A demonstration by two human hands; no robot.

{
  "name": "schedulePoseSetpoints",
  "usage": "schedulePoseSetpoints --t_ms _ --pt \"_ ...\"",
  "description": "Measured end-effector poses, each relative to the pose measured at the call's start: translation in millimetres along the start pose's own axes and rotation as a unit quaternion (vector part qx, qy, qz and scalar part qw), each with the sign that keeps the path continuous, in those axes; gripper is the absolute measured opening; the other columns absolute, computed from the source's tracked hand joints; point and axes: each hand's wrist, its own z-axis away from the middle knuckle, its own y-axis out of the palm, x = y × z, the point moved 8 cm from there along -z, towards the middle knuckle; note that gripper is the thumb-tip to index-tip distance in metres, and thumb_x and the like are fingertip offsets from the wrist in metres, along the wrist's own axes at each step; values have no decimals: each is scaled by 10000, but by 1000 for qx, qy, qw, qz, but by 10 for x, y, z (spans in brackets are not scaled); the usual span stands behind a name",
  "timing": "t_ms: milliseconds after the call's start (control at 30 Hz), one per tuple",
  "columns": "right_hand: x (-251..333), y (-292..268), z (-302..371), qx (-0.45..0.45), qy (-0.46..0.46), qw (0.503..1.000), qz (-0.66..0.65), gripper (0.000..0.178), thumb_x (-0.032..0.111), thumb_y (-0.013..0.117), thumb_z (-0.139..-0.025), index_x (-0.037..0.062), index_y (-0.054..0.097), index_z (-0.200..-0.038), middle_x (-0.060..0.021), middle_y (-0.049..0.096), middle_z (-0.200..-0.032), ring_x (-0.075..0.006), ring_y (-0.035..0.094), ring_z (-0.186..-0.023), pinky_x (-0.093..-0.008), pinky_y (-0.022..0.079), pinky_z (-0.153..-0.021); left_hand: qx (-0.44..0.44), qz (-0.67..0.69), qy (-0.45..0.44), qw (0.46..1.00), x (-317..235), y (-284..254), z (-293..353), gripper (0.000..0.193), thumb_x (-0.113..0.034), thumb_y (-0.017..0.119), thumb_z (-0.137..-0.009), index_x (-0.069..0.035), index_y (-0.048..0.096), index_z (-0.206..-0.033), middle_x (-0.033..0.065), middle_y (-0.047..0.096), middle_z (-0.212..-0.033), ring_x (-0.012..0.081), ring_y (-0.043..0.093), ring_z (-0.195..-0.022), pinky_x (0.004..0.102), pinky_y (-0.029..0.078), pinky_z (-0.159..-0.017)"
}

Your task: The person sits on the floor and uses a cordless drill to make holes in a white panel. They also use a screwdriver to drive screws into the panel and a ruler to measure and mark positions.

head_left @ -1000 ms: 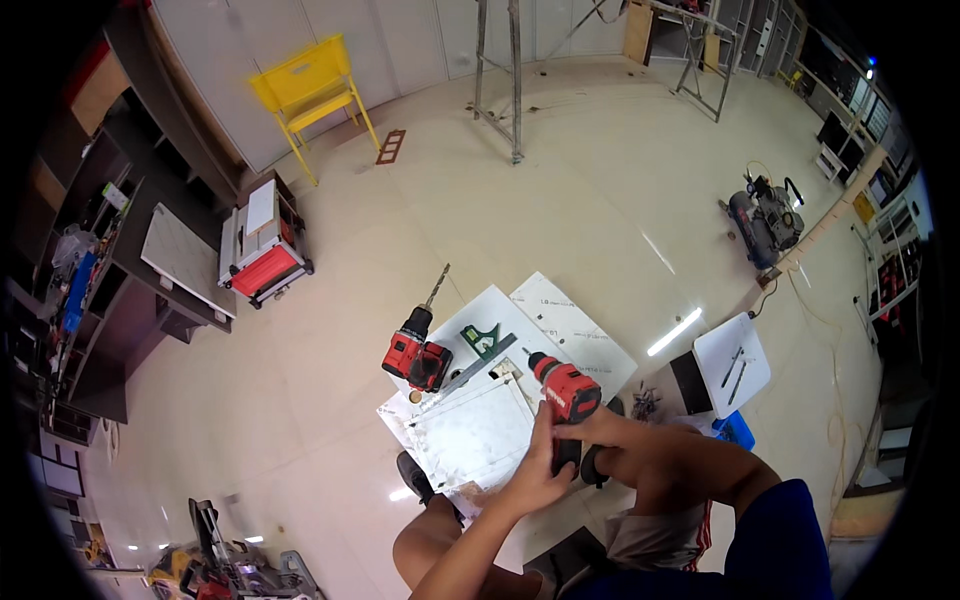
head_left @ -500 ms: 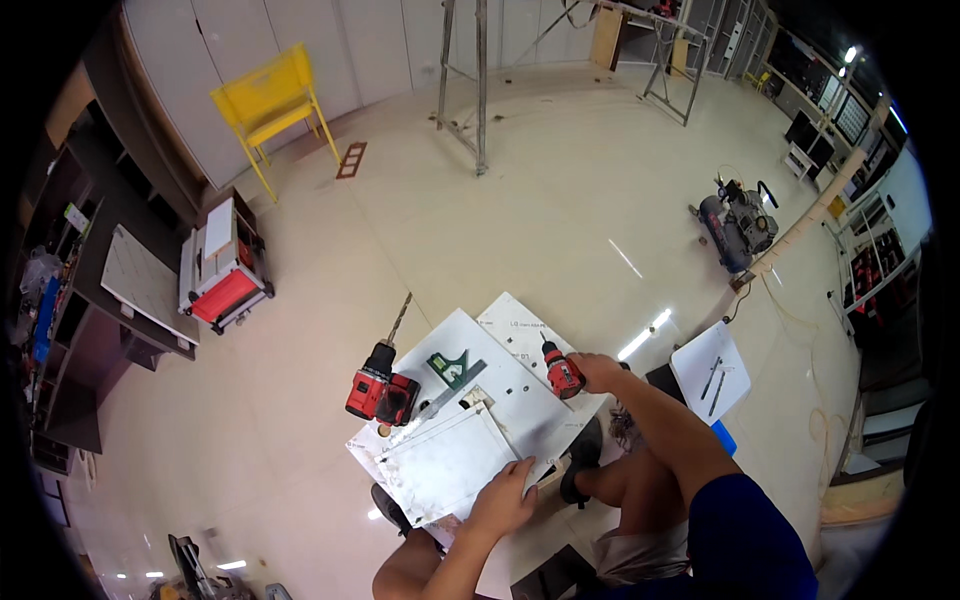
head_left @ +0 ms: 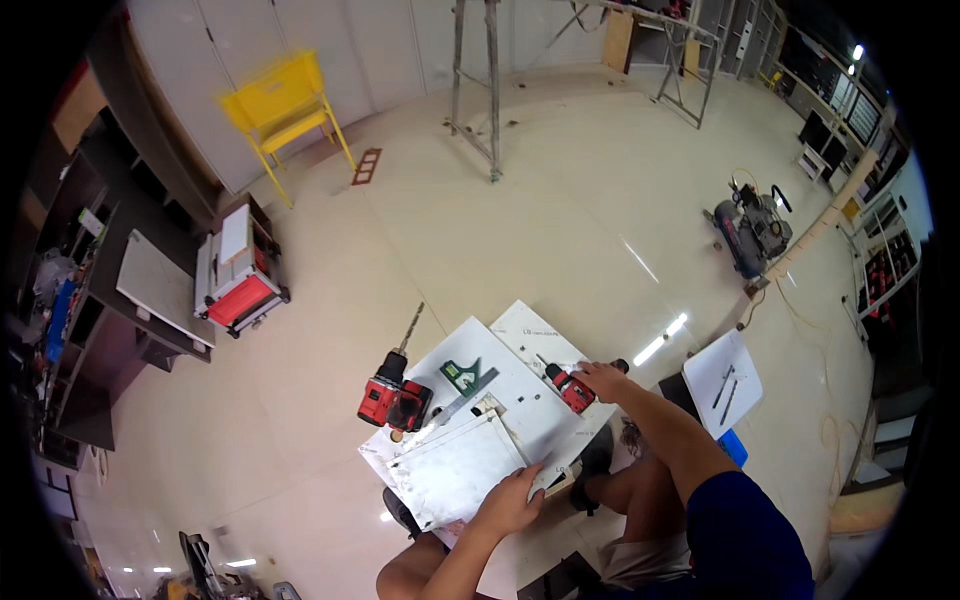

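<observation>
My right hand (head_left: 603,382) is closed around a compact red and black drill (head_left: 572,390) with a thin bit pointing away to the left. The drill sits low over the right side of a white board (head_left: 530,385). My left hand (head_left: 510,503) lies at the right front edge of a smaller white panel (head_left: 450,470), its fingers curled over that edge. Beyond the panel are a green square (head_left: 461,376) and its metal ruler blade (head_left: 470,392). A larger red and black drill (head_left: 390,393) with a long spiral bit stands at the board's left edge.
To the right a white sheet (head_left: 722,383) carries two dark pen-like tools. An air compressor (head_left: 750,228) stands on the floor farther right. At the left are a red and grey table saw (head_left: 240,275) and a dark shelf unit; a yellow chair (head_left: 282,105) stands behind.
The whole view has shifted slightly. The drill in my right hand has tilted lower, its bit now pointing more to the left. My left hand stays at the panel's edge.
</observation>
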Motion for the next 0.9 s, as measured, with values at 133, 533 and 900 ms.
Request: schedulePoseSetpoints --t_ms 133,533,900 --pt "54 -234 3 14 41 997 -63 806 51 732 -772 119 433 -1518 -227 397 -1559 -380 427 -1422 -471 389 -1172 9 -28 -28 999 234 -3 12 513 -208 613 -937 -30 511 -1408 291 640 -1261 438 616 -1172 468 491 -1022" --pt "1118 -1367 2724 -182 18 881 -437 378 185 649 -982 2 619 -1312 -190 634 -1340 -261 602 -1257 -387 472 -1046 -175 12 -88 981 964 -970 573 541 -195 696 -901 -13 558 -1392 201 719 -1175 305 728 -1011 381 576 -876" --pt "1215 2675 4839 164 172 920 -312 474 314 701 -863 134 682 -1301 -182 711 -1211 -370 651 -1152 -451 517 -973 -261 35 -218 940 1496 -401 3085 581 -284 579 -1023 39 450 -1487 254 642 -1295 307 655 -1120 431 555 -912"
